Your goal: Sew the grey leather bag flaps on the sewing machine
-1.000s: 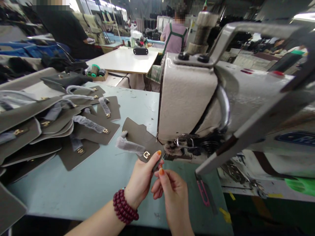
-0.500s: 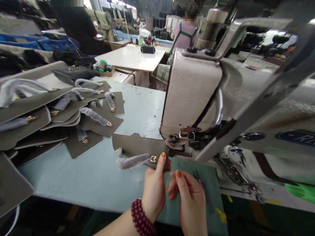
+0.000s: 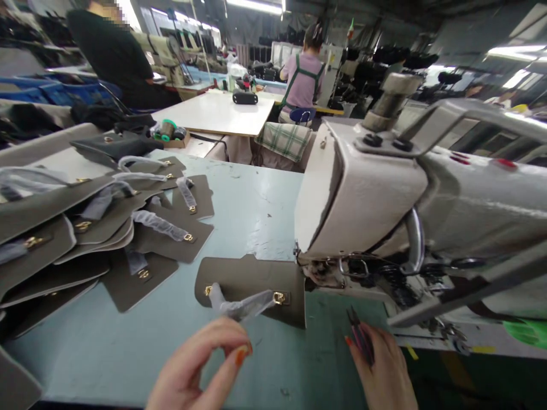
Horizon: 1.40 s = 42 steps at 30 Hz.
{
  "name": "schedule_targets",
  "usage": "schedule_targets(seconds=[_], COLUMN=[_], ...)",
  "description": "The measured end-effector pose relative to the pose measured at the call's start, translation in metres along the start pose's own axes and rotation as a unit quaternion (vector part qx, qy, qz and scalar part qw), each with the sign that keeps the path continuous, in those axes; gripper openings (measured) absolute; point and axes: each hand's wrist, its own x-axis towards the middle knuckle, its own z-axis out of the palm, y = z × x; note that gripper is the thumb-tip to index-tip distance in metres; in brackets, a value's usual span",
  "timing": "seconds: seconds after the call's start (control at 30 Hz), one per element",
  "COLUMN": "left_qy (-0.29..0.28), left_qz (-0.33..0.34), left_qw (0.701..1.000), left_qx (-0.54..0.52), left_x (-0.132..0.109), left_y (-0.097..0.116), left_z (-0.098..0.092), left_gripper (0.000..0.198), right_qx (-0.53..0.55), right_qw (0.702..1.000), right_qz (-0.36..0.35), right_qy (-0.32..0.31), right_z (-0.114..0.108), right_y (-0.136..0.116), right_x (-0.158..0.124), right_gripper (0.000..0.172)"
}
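A grey-brown bag panel (image 3: 252,276) lies flat on the table beside the sewing machine's head. Its strap handle (image 3: 245,307), wrapped in translucent film, is fixed at both ends by gold-coloured hardware. My left hand (image 3: 205,359) is in front of the handle, thumb and fingers pinched together; whatever is between the tips is too small or hidden to make out. At the right, my right hand (image 3: 384,364) closes round a pair of thread snips (image 3: 361,339) with pinkish handles, their dark points facing away from me.
The sewing machine (image 3: 363,193) fills the right side. Overlapping panels with wrapped handles (image 3: 158,225) are heaped at the left of the pale blue table (image 3: 252,199). A small box of thread spools (image 3: 171,135) stands behind. Two people sit farther back, near a white table (image 3: 213,111).
My left hand has let go of the panel and moved left and nearer to me. The panel now lies flat. My right hand has moved right and taken hold of the thread snips.
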Motion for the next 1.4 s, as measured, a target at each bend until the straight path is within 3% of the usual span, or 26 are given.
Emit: schedule_targets(seconds=[0.07,0.1,0.2,0.3,0.43,0.53,0.73,0.87,1.07,1.4], left_qy=[0.04,0.033,-0.105,-0.214,-0.22,-0.195,-0.1,-0.09,-0.118,-0.126], left_qz=[0.089,0.105,0.122,0.127,0.151,0.178,0.226,0.246,0.208,0.206], left_qw=[0.989,0.981,0.961,0.941,0.943,0.945,0.946,0.941,0.961,0.969], left_qx=[0.114,0.163,0.226,0.23,0.201,0.195,0.211,0.214,0.139,0.051], left_x=[0.036,0.057,0.11,0.137,0.14,0.14,0.138,0.13,0.123,0.125], left_y=[0.01,0.013,0.006,-0.011,-0.028,-0.033,-0.03,-0.024,-0.02,-0.029], left_z=[-0.031,-0.041,-0.046,-0.031,-0.018,-0.02,-0.032,-0.034,-0.029,-0.025], left_gripper=[0.015,0.021,0.042,0.052,0.024,0.027,0.024,0.018,0.015,0.013], right_qx=[-0.054,-0.07,-0.105,-0.104,0.002,0.072,0.085,0.023,-0.072,-0.066], right_qw=[0.998,0.996,0.988,0.987,0.999,0.995,0.992,0.992,0.987,0.985], right_qz=[-0.036,-0.056,-0.109,-0.124,0.005,0.057,-0.087,-0.116,-0.127,-0.125], right_qy=[0.013,0.017,0.013,0.012,0.041,0.034,0.013,0.034,0.074,0.098], right_z=[0.005,0.006,0.008,0.004,-0.015,-0.032,-0.039,-0.024,-0.008,-0.001], right_y=[0.008,0.011,0.016,0.024,0.018,-0.018,-0.129,-0.171,-0.185,-0.181], right_x=[-0.005,-0.007,-0.009,-0.009,-0.011,-0.009,0.019,0.043,0.057,0.056], right_gripper=[0.055,0.052,0.05,0.048,0.041,0.038,0.024,0.03,0.041,0.039])
